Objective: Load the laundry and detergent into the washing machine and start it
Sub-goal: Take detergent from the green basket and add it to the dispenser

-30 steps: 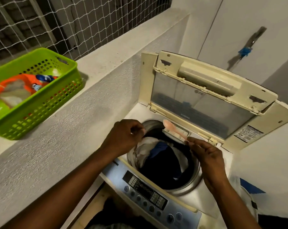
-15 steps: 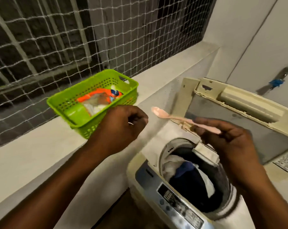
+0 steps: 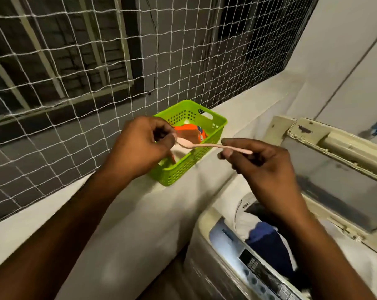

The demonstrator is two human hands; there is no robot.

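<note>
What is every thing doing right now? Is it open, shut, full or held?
Washing machine lid: open, tipped up.
Drum: holds clothes.
Green basket: on the ledge, holds an orange packet.
Pink spoon: held by its handle.
Right hand: shut on the spoon.
Left hand: curled, at the spoon's bowl.

Detergent packet [image 3: 199, 135] half behind left hand [image 3: 140, 148]

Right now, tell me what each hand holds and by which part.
The right hand pinches the pink spoon by its handle end. The left hand has fingertips at the spoon's bowl; whether it grips it cannot be told.
</note>
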